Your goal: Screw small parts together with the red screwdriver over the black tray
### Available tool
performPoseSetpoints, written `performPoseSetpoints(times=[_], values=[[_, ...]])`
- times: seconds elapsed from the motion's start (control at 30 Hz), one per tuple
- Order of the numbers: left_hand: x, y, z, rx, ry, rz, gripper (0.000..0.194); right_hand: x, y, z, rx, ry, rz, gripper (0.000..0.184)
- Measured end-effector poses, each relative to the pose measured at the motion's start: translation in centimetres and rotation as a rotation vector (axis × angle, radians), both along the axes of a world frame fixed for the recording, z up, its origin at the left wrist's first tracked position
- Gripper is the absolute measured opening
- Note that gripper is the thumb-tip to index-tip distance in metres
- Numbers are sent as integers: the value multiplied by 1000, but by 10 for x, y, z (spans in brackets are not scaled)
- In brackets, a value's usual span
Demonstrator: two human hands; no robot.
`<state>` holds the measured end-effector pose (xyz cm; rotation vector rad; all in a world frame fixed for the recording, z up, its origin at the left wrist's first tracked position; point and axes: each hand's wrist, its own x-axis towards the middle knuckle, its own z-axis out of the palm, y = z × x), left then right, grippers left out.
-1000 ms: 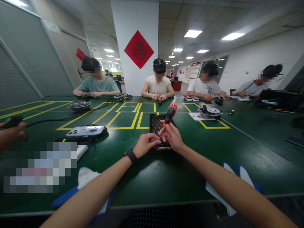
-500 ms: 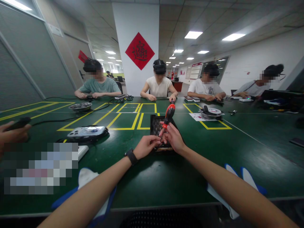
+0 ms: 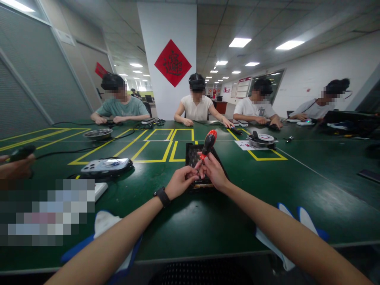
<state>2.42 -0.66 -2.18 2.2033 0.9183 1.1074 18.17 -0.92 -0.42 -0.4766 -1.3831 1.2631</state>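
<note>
A red and black screwdriver point(image 3: 209, 143) leans over a black box-like tray point(image 3: 190, 150), handle up and shaft slanting down to the left. My right hand point(image 3: 216, 172) has its fingers closed around the lower handle and upper shaft. Fingertips of my left hand point(image 3: 180, 181) are pinched together beside the shaft's lower end. Whatever they hold is too small to make out. Both hands are above the tray, which has small dark compartments and partly shows behind them. The screwdriver's tip is hidden at my left fingers.
White-and-blue gloves point(image 3: 103, 227) lie under both forearms. A phone point(image 3: 105, 165) rests on coiled black cable to the left. Metal bowls point(image 3: 97, 134) stand farther back. Several people sit across the green table point(image 3: 166, 209); another person's hand point(image 3: 18, 166) holds a dark device at left.
The screwdriver handle has shifted slightly down and left, its grip turned to show more black. My hands stay close together. Across the table, a person's hand has reached rightward.
</note>
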Motion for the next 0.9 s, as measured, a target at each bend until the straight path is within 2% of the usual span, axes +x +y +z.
performPoseSetpoints(times=[0.43,0.63,0.9], values=[[0,-2,3,39,15,-36,20,0,-1,0,18,-40,-31,36],[3,-5,7,-58,-60,-78,25,0,2,-1,32,-2,-59,32],[3,-5,7,-98,-73,-27,26,0,2,0,42,23,-109,34]])
